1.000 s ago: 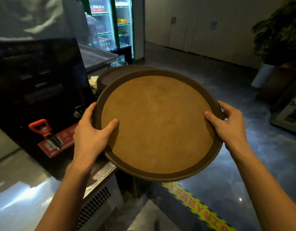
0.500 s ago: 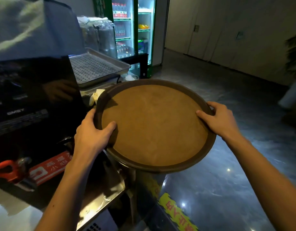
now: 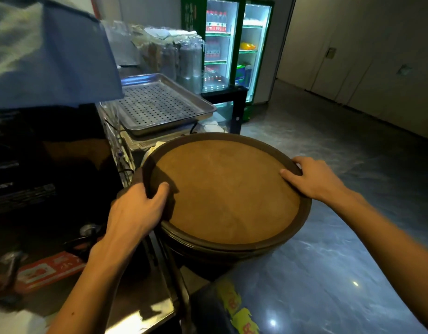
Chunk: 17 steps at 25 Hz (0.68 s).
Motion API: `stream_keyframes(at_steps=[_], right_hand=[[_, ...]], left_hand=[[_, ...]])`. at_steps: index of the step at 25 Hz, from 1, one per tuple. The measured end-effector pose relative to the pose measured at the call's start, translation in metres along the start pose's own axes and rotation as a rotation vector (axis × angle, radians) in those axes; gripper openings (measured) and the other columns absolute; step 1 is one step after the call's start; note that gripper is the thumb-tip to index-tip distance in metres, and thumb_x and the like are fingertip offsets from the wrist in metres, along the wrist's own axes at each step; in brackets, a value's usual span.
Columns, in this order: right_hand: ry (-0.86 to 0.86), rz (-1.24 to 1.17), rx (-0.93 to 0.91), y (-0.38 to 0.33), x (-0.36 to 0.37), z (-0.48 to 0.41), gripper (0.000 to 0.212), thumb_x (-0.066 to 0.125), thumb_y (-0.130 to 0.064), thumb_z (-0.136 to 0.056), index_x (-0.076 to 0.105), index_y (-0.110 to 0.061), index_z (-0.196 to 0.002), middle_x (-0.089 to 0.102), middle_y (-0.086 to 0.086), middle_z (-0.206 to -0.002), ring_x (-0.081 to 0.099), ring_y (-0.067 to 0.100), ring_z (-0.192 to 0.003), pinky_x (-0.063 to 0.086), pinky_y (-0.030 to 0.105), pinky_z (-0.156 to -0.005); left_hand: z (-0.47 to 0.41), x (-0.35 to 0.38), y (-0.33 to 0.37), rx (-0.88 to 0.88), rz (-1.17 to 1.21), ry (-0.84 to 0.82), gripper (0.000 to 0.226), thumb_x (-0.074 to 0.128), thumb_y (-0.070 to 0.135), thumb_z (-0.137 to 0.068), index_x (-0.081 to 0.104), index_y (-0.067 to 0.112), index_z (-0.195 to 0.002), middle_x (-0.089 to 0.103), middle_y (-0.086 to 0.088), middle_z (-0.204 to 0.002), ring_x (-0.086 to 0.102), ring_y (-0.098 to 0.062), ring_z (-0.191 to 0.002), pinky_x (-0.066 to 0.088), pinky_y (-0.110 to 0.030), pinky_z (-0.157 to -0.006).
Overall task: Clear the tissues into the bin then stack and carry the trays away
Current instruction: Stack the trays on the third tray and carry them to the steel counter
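A round brown tray [image 3: 222, 196] with a dark raised rim lies level on top of a stack of similar dark trays [image 3: 222, 251], whose edges show beneath its near side. My left hand [image 3: 135, 210] grips the tray's left rim, thumb on the inner surface. My right hand [image 3: 314, 177] holds the right rim, thumb resting inside. No tissues or bin are in view.
A perforated steel tray [image 3: 157, 104] sits on a stand just behind the stack. A black machine [image 3: 46, 165] with taps fills the left, on a steel counter [image 3: 140, 307]. A lit drinks fridge [image 3: 230, 47] stands at the back. Glossy floor [image 3: 340, 261] with yellow tape lies to the right.
I have moved forward and lowered the tray from in front of me onto the stack beside the machine. Both hands kept their grip on the rim.
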State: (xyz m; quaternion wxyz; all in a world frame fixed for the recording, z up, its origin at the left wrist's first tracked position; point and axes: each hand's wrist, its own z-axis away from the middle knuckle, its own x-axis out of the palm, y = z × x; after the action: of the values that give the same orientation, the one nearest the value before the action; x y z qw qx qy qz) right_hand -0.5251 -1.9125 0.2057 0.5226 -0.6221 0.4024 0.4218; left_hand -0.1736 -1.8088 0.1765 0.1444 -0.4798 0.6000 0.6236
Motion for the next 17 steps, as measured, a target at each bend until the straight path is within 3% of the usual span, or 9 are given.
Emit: stream_keyframes(at_steps=[3,5,8,10,13,15,17], right_hand=[[-0.037,0.179,-0.087,-0.003,-0.001,-0.021,0.043,0.045,-0.053,-0.095,0.057,-0.013,-0.1,0.061,0.007,-0.08,0.058,0.021,-0.069,0.054,0.042,-0.068],[-0.031,0.323,-0.146,-0.005,0.0,-0.029,0.041,0.039,-0.053,-0.097,0.054,-0.015,-0.093,0.056,0.005,-0.072,0.056,0.018,-0.063,0.051,0.035,-0.061],[-0.023,0.454,-0.193,-0.007,0.004,-0.034,0.037,0.036,-0.048,-0.1,0.047,-0.016,-0.084,0.048,0.002,-0.064,0.049,0.016,-0.054,0.038,0.03,-0.051],[0.005,0.451,-0.194,-0.006,0.009,-0.034,0.036,0.035,-0.047,-0.1,0.043,-0.017,-0.083,0.046,0.003,-0.064,0.047,0.018,-0.055,0.036,0.031,-0.051],[0.054,0.4,-0.171,-0.001,0.013,-0.033,0.037,0.034,-0.05,-0.098,0.044,-0.016,-0.088,0.047,0.004,-0.066,0.05,0.022,-0.059,0.042,0.035,-0.056],[0.106,0.384,-0.155,0.003,0.013,-0.032,0.038,0.037,-0.049,-0.097,0.048,-0.014,-0.089,0.043,0.003,-0.063,0.045,0.02,-0.055,0.036,0.032,-0.053],[0.15,0.364,-0.125,0.005,0.017,-0.028,0.04,0.038,-0.051,-0.096,0.051,-0.013,-0.091,0.045,0.003,-0.064,0.045,0.022,-0.056,0.033,0.032,-0.053]], left_hand=[[0.003,-0.001,0.004,-0.042,-0.143,0.019,0.053,0.028,0.069,-0.083,0.045,0.021,-0.069,0.05,0.006,-0.063,0.047,-0.017,-0.057,0.036,-0.03,-0.057],[0.003,-0.004,0.007,-0.01,-0.307,0.011,0.053,0.02,0.071,-0.08,0.039,0.023,-0.072,0.052,0.0,-0.072,0.051,-0.025,-0.068,0.038,-0.035,-0.065],[-0.003,-0.007,0.012,0.052,-0.507,0.004,0.056,0.021,0.067,-0.085,0.048,0.022,-0.105,0.053,-0.003,-0.08,0.053,-0.028,-0.073,0.036,-0.034,-0.064],[-0.004,-0.011,0.014,0.077,-0.53,0.043,0.057,0.021,0.065,-0.086,0.044,0.023,-0.116,0.049,-0.002,-0.075,0.047,-0.023,-0.063,0.036,-0.033,-0.061],[0.003,-0.011,0.012,0.242,-0.532,0.081,0.05,0.02,0.054,-0.081,0.035,0.026,-0.121,0.059,-0.014,-0.093,0.058,-0.037,-0.069,0.047,-0.041,-0.059],[0.008,-0.005,0.012,0.164,-0.468,0.115,0.053,0.015,0.059,-0.08,0.033,0.027,-0.119,0.06,-0.016,-0.089,0.059,-0.042,-0.074,0.044,-0.042,-0.062],[0.009,0.001,0.012,0.008,-0.398,0.138,0.066,0.009,0.068,-0.081,0.043,0.023,-0.115,0.05,-0.006,-0.075,0.056,-0.035,-0.071,0.035,-0.038,-0.063]])
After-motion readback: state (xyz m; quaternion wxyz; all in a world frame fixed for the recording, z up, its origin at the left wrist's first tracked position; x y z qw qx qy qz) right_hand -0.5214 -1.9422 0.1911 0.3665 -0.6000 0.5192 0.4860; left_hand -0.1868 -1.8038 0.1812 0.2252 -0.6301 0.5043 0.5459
